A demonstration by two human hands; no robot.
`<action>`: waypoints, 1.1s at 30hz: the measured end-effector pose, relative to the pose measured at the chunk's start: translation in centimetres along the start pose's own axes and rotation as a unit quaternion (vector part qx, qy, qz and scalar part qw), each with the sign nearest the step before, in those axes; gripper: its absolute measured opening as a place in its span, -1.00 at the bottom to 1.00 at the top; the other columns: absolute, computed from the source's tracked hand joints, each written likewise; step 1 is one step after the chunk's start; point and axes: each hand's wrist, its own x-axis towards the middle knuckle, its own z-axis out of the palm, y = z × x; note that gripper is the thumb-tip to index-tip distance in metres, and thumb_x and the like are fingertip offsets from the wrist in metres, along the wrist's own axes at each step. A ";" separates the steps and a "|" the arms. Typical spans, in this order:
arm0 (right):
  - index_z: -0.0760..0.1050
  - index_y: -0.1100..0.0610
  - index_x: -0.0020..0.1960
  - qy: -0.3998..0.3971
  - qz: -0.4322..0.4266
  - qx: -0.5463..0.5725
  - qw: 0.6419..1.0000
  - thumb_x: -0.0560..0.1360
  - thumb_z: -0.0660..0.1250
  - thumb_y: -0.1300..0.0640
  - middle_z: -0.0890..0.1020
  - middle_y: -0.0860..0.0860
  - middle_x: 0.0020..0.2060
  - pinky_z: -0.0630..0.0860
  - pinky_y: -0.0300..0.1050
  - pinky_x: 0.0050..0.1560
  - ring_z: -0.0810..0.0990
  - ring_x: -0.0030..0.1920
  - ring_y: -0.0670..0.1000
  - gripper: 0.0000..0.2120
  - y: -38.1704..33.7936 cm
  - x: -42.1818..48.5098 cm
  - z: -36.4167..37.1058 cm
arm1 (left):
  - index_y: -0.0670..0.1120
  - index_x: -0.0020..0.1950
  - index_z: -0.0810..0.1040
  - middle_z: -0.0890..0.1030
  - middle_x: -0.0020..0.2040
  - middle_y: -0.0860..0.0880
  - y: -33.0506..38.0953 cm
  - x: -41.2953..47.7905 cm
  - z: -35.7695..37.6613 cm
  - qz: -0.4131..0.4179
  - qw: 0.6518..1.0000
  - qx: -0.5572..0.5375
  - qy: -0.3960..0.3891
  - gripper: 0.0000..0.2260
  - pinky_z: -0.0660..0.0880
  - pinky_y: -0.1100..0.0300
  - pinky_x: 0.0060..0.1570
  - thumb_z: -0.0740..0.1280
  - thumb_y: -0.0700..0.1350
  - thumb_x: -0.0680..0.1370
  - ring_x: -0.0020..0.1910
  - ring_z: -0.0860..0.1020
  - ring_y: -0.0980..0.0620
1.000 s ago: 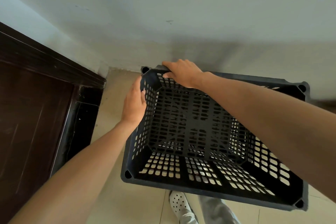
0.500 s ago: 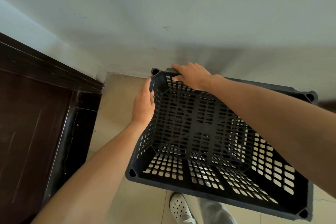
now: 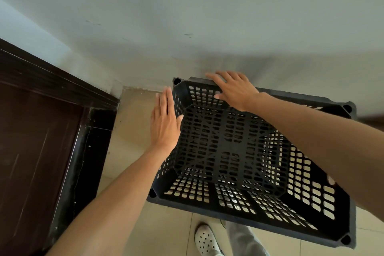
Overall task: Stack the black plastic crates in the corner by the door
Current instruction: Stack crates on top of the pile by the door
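A black plastic crate with slotted walls and floor stands against the pale wall, its far edge touching it, a short way right of the door. My left hand is flat with straight fingers beside the crate's left wall, thumb near the rim. My right hand hovers over the far rim with fingers spread and straight, holding nothing. Whether another crate sits underneath is hidden.
A dark wooden door and its frame fill the left side. Beige floor tiles show between door frame and crate. The pale wall runs behind. My white perforated shoe and grey trouser leg are just below the crate.
Both hands let go of the crate: the right hand's fingers uncurled from the far rim and lifted, the left hand straightened beside the left wall. The crate shifted slightly toward the wall.
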 end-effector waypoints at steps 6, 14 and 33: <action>-0.43 -0.08 0.52 -0.112 0.059 -0.061 0.990 0.55 0.14 -0.27 -0.22 0.09 0.56 -0.21 0.28 0.48 -0.21 0.55 0.22 -0.13 -1.2 0.5 -2.4 | -0.05 0.52 -0.46 -0.43 0.53 -0.02 0.2 0.6 -1.4 -0.030 0.993 0.011 -0.117 -0.10 -0.23 -0.11 0.45 0.25 0.08 0.59 0.55 -0.28 -0.17; -0.31 0.00 0.57 -0.070 0.053 -0.040 0.995 0.62 0.11 -0.14 -0.13 0.03 0.58 -0.10 0.10 0.53 -0.13 0.57 0.12 -0.25 -3.0 -10.5 -2.0 | -0.06 0.59 -0.21 -0.18 0.60 -0.01 -0.2 -10.4 -4.6 0.004 0.987 0.010 -0.161 -0.31 -0.01 -0.01 0.54 0.17 0.01 0.64 0.58 -0.14 -0.08; 0.40 0.04 0.34 -0.112 -0.212 -0.061 0.969 0.63 0.07 -0.05 0.54 0.06 0.26 0.48 0.03 0.12 0.53 0.22 0.11 -0.65 -22.4 -27.4 -17.7 | -0.05 0.33 0.49 0.57 0.19 -0.03 5.7 -39.4 -21.6 -0.246 0.969 -0.034 0.010 -0.68 0.53 0.10 0.10 0.32 -0.09 0.57 0.16 0.57 -0.02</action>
